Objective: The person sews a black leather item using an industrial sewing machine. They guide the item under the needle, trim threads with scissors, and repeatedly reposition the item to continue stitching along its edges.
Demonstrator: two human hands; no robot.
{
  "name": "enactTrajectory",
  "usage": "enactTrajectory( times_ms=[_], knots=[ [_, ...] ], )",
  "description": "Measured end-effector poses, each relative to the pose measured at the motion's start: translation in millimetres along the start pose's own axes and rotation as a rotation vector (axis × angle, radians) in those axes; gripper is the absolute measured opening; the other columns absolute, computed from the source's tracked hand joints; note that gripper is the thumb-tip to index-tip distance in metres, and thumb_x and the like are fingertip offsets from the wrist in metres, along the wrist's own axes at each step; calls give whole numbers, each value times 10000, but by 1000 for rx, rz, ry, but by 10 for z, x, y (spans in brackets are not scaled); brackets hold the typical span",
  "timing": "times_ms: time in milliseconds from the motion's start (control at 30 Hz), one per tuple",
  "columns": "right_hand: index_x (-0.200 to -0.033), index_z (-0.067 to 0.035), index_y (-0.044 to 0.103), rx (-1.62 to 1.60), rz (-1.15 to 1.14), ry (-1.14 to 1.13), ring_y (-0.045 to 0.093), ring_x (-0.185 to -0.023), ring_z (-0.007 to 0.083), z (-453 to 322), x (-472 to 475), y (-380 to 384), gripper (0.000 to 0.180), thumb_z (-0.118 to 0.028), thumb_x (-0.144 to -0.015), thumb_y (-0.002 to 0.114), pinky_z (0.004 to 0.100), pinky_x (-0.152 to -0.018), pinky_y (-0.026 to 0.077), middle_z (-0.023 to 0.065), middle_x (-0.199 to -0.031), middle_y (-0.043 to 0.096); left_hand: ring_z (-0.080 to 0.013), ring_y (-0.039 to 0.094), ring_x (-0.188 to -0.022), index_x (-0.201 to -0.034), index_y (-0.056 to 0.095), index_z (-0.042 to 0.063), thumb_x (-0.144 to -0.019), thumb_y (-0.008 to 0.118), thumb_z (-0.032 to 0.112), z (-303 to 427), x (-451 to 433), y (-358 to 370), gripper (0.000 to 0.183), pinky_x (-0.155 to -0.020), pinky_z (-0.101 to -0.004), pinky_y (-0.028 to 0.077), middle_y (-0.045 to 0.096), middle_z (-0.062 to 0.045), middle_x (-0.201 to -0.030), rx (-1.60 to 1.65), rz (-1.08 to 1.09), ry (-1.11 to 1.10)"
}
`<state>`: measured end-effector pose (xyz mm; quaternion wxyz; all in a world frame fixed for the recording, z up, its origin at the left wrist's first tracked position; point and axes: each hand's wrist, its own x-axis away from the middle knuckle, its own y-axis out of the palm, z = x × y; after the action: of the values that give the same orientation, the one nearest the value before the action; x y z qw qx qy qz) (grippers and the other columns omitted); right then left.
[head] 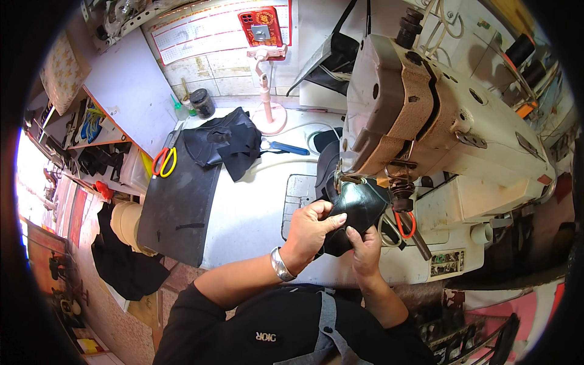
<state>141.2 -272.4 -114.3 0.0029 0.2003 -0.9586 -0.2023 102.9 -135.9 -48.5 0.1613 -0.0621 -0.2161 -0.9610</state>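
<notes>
Both my hands hold a black leather piece (365, 212) under the head of an industrial sewing machine (388, 118). My left hand (308, 232), with a silver bangle at the wrist, pinches the leather's left edge between thumb and fingers. My right hand (366, 251) grips its lower edge, thumb on top. The far part of the piece lies by the presser foot (338, 181), where a lamp makes a bright patch on the leather. Whether the needle is in the material cannot be seen. The fingers beneath the leather are hidden.
Left on the white table (248, 214) lies a dark mat (182, 214) with red-and-yellow scissors (165, 160) and black leather pieces (223, 141). Behind are a blue-handled tool (288, 148) and a pink phone stand (269, 116). Red-handled scissors (405, 226) hang close beside my right hand.
</notes>
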Motion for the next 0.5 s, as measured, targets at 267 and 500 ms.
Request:
enactTrajectory(
  times_ms=[267,500],
  knots=[
    [-1110,-4,537,-57,31,50,537,-902,88,-35,36,2,262,-44,-856,585,226,-819,439,28,-1035,581,-38,533,-622,-866,586,-2,-842,606,35,68,-68,-118,49,-552,-176,437,612,-9,-741,-310,-117,-76],
    [-1092,-13,545,9,58,24,530,-875,80,-110,77,5,249,-59,-852,592,226,-812,429,16,-1009,582,-78,596,-726,-1004,521,-5,-843,568,-9,165,-117,-246,168,-660,-203,484,639,-47,-850,-102,-331,-210]
  ],
)
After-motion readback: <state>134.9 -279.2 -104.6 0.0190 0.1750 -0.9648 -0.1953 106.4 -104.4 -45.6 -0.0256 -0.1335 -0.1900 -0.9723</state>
